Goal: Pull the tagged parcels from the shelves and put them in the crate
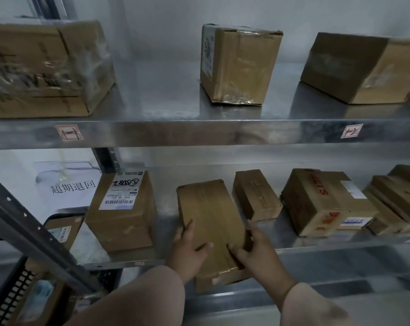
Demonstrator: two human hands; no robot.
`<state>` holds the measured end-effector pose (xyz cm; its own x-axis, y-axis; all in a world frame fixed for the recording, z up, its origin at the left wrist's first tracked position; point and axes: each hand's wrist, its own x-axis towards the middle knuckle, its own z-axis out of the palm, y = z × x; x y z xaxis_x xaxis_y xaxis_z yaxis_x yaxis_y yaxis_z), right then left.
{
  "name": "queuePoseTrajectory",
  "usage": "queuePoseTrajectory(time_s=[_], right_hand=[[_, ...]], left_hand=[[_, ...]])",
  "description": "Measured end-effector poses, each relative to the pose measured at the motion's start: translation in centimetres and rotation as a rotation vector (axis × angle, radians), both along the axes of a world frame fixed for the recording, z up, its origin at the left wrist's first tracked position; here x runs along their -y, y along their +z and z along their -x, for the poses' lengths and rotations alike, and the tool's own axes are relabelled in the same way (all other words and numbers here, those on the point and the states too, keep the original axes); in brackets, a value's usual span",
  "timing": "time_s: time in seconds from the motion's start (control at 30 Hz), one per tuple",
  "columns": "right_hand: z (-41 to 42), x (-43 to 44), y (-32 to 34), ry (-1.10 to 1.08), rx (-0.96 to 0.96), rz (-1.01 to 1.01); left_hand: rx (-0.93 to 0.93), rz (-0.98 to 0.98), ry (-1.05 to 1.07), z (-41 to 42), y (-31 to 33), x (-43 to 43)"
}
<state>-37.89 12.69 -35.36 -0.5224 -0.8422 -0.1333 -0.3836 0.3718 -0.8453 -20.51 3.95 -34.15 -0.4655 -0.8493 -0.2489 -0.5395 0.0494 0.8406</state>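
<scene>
A flat brown cardboard parcel point(211, 215) lies on the lower metal shelf point(317, 247), its near end sticking out over the shelf's front edge. My left hand point(187, 250) grips its left side, thumb on top. My right hand point(255, 252) grips its right side, thumb also on top. A black slatted crate point(13, 295) stands at the bottom left, holding boxes and partly hidden by a slanted metal upright. No tag shows on the held parcel's top face.
Left of the held parcel stands a labelled box point(121, 212). To its right sit a small box point(255, 194), a red-lettered box point(321, 201) and stacked flat boxes point(394, 201). Three cartons rest on the upper shelf point(199, 132). The grey upright point(34, 234) slants across the left.
</scene>
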Motion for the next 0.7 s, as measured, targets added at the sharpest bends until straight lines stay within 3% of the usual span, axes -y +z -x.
queuePoseTrajectory(time_s=[0.13, 0.33, 0.5, 0.57, 0.63, 0.7], right_hand=[[0.9, -0.1, 0.5, -0.14, 0.318, -0.039], [2.2, -0.7, 0.7, -0.106, 0.425, 0.186], [2.4, -0.4, 2.7, 0.022, 0.818, 0.131], [2.0, -0.6, 3.6, 0.008, 0.829, 0.196], [1.3, -0.5, 4.3, -0.073, 0.683, 0.236], [0.5, -0.3, 4.7, -0.082, 0.528, 0.261]], left_hand=[[-0.091, -0.066, 0.031, -0.6, -1.0, 0.1], [-0.255, -0.121, 0.079, -1.0, 0.3, 1.2], [-0.276, -0.094, 0.086, 0.1, 1.8, 1.9], [-0.202, -0.031, 0.093, 0.7, 2.1, 1.8], [-0.102, 0.018, 0.101, 1.6, 2.6, 1.5], [-0.134, -0.07, 0.056, 2.5, 3.4, 0.8]])
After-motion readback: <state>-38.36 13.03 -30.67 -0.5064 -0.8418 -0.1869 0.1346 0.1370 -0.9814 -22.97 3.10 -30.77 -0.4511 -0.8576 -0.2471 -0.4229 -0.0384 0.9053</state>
